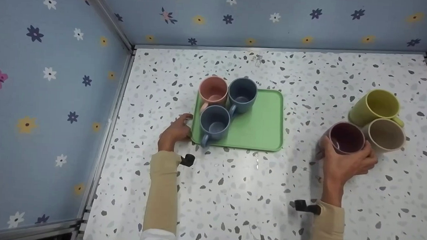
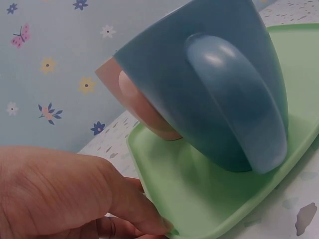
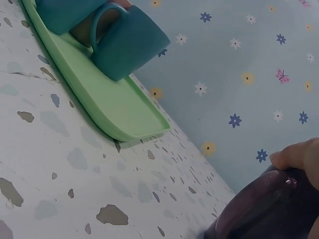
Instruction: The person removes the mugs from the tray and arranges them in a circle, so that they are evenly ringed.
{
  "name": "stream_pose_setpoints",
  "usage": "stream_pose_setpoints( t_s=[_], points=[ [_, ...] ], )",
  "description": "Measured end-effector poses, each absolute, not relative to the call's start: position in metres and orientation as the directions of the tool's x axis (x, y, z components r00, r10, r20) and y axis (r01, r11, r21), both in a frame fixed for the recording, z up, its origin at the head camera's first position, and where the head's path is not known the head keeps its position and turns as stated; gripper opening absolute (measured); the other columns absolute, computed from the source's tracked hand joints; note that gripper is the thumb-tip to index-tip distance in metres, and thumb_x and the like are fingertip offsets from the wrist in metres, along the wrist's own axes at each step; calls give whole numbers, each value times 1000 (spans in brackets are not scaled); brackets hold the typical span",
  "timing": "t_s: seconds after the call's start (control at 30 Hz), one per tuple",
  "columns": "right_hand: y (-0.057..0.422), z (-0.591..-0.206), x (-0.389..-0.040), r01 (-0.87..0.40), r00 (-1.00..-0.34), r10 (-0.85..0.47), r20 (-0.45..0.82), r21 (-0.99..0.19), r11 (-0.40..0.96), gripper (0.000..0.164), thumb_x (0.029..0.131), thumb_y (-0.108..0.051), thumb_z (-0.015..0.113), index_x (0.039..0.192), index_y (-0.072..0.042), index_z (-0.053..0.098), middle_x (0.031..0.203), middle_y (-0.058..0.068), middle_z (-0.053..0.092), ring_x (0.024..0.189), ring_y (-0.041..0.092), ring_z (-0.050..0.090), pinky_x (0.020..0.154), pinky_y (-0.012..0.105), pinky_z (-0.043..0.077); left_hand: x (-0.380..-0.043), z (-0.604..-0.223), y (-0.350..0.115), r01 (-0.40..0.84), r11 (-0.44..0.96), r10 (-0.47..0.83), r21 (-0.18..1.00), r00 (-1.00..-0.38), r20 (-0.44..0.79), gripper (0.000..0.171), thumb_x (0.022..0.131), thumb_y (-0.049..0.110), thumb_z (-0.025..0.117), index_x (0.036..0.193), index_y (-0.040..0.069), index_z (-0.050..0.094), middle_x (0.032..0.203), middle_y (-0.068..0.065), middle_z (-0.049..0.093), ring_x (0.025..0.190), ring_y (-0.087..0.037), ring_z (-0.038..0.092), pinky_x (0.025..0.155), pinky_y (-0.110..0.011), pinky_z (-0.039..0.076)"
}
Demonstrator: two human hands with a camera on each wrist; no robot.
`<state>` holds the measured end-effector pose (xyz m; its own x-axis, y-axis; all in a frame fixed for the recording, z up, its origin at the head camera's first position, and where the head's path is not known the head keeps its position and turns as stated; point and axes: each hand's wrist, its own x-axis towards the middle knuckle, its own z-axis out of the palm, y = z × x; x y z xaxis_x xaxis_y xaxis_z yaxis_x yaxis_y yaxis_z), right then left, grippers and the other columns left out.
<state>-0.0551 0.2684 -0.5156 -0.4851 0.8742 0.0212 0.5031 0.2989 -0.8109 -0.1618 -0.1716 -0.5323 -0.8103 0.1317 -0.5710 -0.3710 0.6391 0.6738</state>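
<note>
My left hand [image 1: 176, 130] is at the left edge of a green tray [image 1: 256, 133]. In the left wrist view its thumb lies over the rim near the corner, with the other fingers curled outside the edge. On the tray stand a pink mug [image 1: 213, 90], a blue mug [image 1: 242, 94] beside it, and another blue mug [image 1: 215, 122] in front. My right hand [image 1: 344, 163] grips a dark maroon mug [image 1: 346, 138] right of the tray, thumb on the left side and fingers on the right. Part of this mug shows in the right wrist view.
A yellow-green mug [image 1: 377, 106] and a beige mug [image 1: 386, 135] stand upright close by the maroon one. The speckled white table [image 1: 231, 194] is bordered by flowered blue panels [image 1: 240, 19] at the back and left.
</note>
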Motion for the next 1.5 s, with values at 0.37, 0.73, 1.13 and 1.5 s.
stream_pose_setpoints(
  t_s=[0.37, 0.73, 1.13, 1.5],
  points=[
    [272, -517, -57, 526, -469, 883, 9, -801, 287, 100, 57, -44, 84, 143, -27, 37, 142, 2, 25, 128, 16, 25, 106, 31, 18, -162, -535, -172, -368, 656, 117, 659, -813, -571, 71, 76, 2, 48, 144, 20, 37, 146, -10, 39, 122, -29, 41, 102, -40, 35],
    [281, -517, -55, 515, -490, 870, 51, -789, 336, 99, 55, -44, 86, 141, -25, 42, 142, 4, 29, 128, 15, 25, 106, 33, 17, -162, -533, -171, -384, 634, 129, 671, -804, -581, 72, 77, -1, 43, 146, 19, 34, 146, -12, 36, 118, -27, 40, 97, -36, 34],
    [284, -514, -50, 522, -543, 839, 23, -774, 359, 100, 57, -47, 85, 143, -27, 39, 142, 5, 29, 129, 14, 23, 106, 35, 14, -163, -534, -172, -354, 650, 134, 673, -818, -560, 71, 76, 0, 47, 145, 17, 36, 149, -13, 35, 126, -29, 36, 105, -41, 32],
    [281, -517, -47, 482, -524, 845, 105, -781, 396, 103, 57, -52, 84, 142, -20, 34, 142, 0, 38, 132, 14, 26, 105, 35, 16, -161, -533, -170, -396, 615, 128, 682, -803, -582, 72, 77, -3, 47, 145, 18, 36, 145, -12, 37, 119, -28, 42, 98, -37, 38]
  ],
)
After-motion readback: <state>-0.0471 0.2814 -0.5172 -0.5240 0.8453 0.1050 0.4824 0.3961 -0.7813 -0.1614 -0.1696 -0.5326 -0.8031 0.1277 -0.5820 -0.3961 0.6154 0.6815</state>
